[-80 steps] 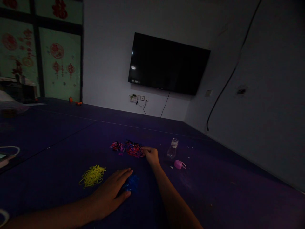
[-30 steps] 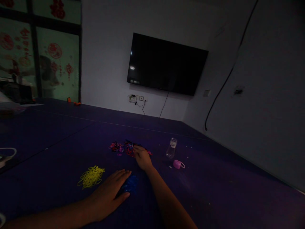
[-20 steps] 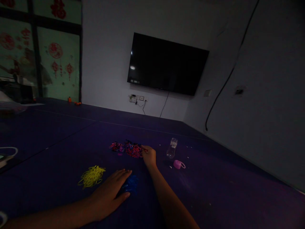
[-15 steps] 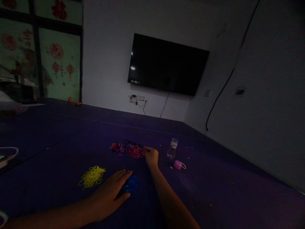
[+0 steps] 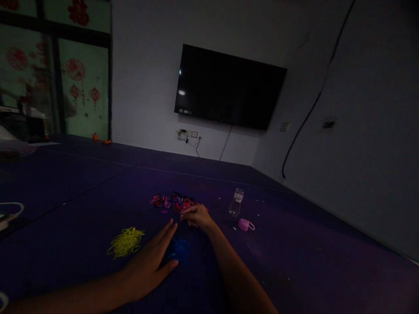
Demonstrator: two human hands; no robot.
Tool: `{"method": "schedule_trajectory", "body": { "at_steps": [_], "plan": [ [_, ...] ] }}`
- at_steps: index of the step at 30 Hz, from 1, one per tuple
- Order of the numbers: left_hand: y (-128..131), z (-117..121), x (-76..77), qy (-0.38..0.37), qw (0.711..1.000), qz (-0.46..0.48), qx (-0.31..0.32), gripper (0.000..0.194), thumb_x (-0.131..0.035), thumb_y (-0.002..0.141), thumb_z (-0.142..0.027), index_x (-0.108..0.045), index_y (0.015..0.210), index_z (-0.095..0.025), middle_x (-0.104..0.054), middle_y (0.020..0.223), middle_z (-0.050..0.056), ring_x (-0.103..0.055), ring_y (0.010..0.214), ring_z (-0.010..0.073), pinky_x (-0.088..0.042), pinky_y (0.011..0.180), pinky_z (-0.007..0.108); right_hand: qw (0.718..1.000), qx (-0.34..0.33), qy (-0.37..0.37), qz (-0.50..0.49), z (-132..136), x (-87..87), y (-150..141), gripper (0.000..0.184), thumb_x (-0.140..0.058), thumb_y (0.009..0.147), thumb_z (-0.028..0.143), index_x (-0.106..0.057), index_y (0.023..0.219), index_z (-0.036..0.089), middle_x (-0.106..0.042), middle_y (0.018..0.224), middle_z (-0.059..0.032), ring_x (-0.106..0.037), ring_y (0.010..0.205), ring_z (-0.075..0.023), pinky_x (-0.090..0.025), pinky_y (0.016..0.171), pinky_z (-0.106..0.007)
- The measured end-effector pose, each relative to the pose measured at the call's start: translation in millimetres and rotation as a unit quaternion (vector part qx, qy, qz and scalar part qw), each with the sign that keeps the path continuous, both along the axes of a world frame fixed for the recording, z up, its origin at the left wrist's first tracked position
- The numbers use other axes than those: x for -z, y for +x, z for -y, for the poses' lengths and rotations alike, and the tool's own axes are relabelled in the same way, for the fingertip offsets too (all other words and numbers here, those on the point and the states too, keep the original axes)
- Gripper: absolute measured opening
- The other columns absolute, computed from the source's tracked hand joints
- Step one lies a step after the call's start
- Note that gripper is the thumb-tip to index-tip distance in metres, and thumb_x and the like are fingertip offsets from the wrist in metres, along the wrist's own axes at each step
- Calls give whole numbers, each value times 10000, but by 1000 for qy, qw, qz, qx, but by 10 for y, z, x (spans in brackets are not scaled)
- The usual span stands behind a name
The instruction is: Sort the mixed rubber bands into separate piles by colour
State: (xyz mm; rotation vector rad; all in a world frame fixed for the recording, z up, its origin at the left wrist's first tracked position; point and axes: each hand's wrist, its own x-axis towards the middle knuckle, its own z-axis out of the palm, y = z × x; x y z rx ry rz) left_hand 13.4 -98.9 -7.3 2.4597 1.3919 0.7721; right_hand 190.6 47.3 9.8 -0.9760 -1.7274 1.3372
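Note:
My left hand lies low over the purple surface, open, with its thumb apart from the straight fingers. In the gap between them sits a small heap of blue rubber bands. My right hand is at the near edge of a mixed pile of red, pink and black rubber bands, covering part of it. Its thumb and fingertips are pinched together; whatever is between them is too dark and small to make out. Left of my left hand is a loose heap of yellow rubber bands.
A clear bottle and a pink cap with a loop lie to the right. Small white scraps are scattered nearby. A white cable loop is at the left edge. Behind, a television hangs on the wall.
My right hand has moved left and slightly nearer, from the pile's right end toward the blue heap. The fingers of my left hand have lifted and tilted a little away from the blue bands.

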Motion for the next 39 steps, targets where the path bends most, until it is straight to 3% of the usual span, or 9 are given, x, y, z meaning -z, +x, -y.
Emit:
{"method": "schedule_trajectory", "body": {
  "at_steps": [6,10,12,15,18,20,24,28,39],
  "plan": [
    [0,-16,30,10,1000,2,1,760,-460,893,-312,37,1462,-228,-83,1526,93,-196,1362,277,-284,1079,460,977,-190,-82,51,146,-168,6,246,-747,545,309,-721,726,144,-651,576,1,-442,386,-43,-200,361,-158],
    [-3,-21,45,22,1000,7,12,774,-466,885,-271,54,1458,-246,-96,1526,86,-196,1363,275,-280,1079,471,975,-201,-96,23,135,-157,9,315,-747,558,358,-712,774,132,-698,742,-53,-475,417,-50,-195,367,-163],
    [-5,-21,45,15,1000,2,16,765,-459,888,-267,50,1458,-245,-100,1525,87,-188,1365,272,-272,1081,476,991,-112,-70,-20,92,-119,-13,360,-711,598,444,-698,754,120,-693,725,-71,-471,407,-61,-215,368,-171],
    [-5,-17,29,4,1000,-10,16,731,-455,894,-282,5,1461,-247,-114,1523,83,-196,1365,261,-264,1085,467,988,132,44,-68,9,-66,-1,481,-570,696,586,-656,651,115,-656,613,-72,-473,402,-97,-292,388,-204],
    [-4,-5,3,-7,1000,-18,16,709,-458,893,-299,-43,1463,-230,-140,1518,85,-207,1362,258,-267,1086,458,925,313,216,30,-47,-33,118,467,-447,817,524,-667,689,133,-657,653,-73,-578,584,-166,-417,554,-255],
    [-4,4,-7,-11,1000,-18,15,708,-466,888,-311,-63,1464,-223,-153,1515,84,-219,1358,263,-275,1083,455,876,352,293,152,-62,-19,218,404,-417,860,431,-685,767,144,-674,758,-92,-603,743,-202,-438,684,-288],
    [-4,7,-4,-1,1000,-14,17,704,-475,885,-317,-80,1463,-241,-174,1511,71,-239,1351,267,-288,1078,453,836,296,354,297,-69,3,297,352,-352,891,225,-633,1095,169,-640,1096,-101,-525,1077,-205,-376,905,-313],
    [-6,-6,15,-7,1000,-24,17,704,-470,887,-303,-71,1463,-236,-181,1510,80,-232,1354,261,-283,1077,462,810,219,339,426,-63,37,234,395,-342,912,236,-513,1267,214,-555,1260,-75,-359,1262,-236,-293,995,-395],
    [-4,4,-8,-17,999,-38,14,687,-467,891,-306,-94,1462,-225,-188,1509,80,-227,1355,264,-279,1078,467,808,144,310,480,-81,87,198,394,-314,932,272,-491,1283,258,-484,1343,-47,-304,1307,-238,-198,1055,-477]
  ]
}}
